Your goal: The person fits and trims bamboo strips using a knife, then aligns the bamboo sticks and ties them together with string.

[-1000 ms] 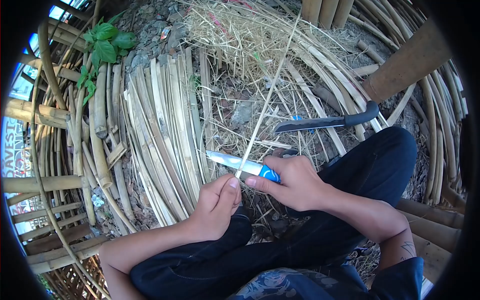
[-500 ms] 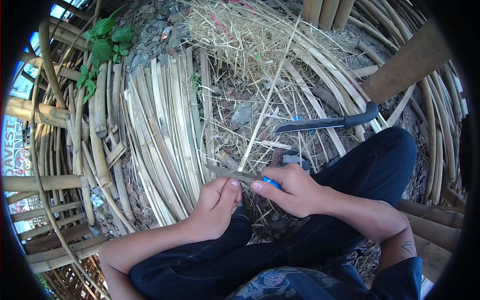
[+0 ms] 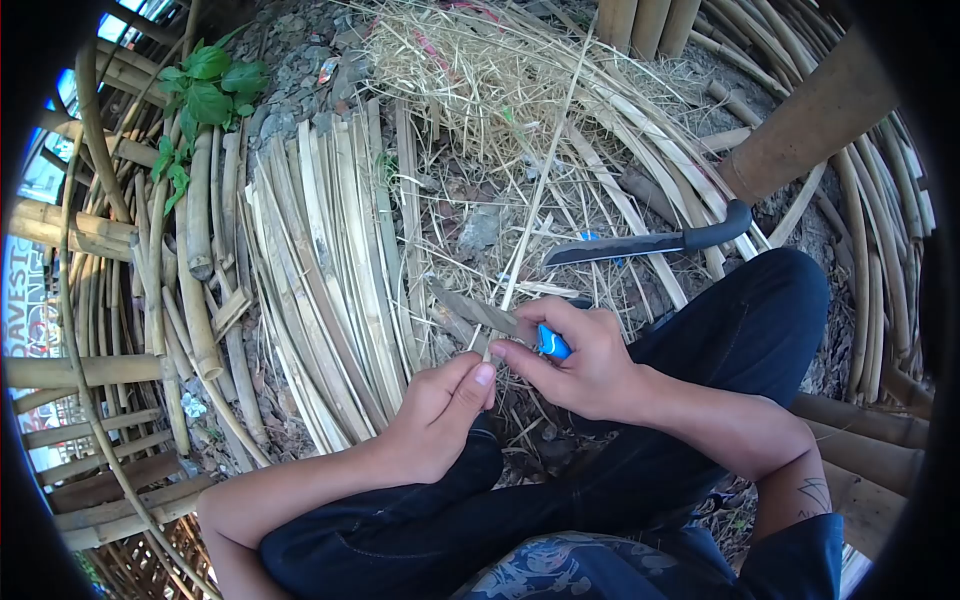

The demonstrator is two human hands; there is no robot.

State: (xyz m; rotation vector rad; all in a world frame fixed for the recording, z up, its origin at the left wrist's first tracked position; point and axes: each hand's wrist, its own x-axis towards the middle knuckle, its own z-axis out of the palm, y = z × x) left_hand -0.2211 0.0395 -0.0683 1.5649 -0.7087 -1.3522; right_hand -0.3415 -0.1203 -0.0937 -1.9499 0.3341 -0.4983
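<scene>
My right hand (image 3: 580, 360) is closed around the blue handle of a knife (image 3: 475, 312), whose dull grey blade points up and left. A long, thin bamboo strip (image 3: 540, 190) runs from the far straw down to my hands and passes by the blade. Its near end is pinched between the thumb and fingers of my left hand (image 3: 445, 400). Close to the blade, a short pale sliver shows at the strip's end; whether it is split off cannot be made out. My right thumb nearly meets my left fingertips. Beyond my right knee lies a black-handled machete (image 3: 640, 245).
Split bamboo slats (image 3: 325, 270) lie side by side on the left. A heap of straw-like shavings (image 3: 470, 90) covers the far ground. A thick bamboo post (image 3: 815, 120) leans at right, and a bamboo fence (image 3: 90, 230) with a leafy plant (image 3: 208, 95) stands left.
The knife has turned so its blade slants more steeply, and my right hand has risen slightly. The strip's near part has shifted a little right. My left hand keeps its pinch.
</scene>
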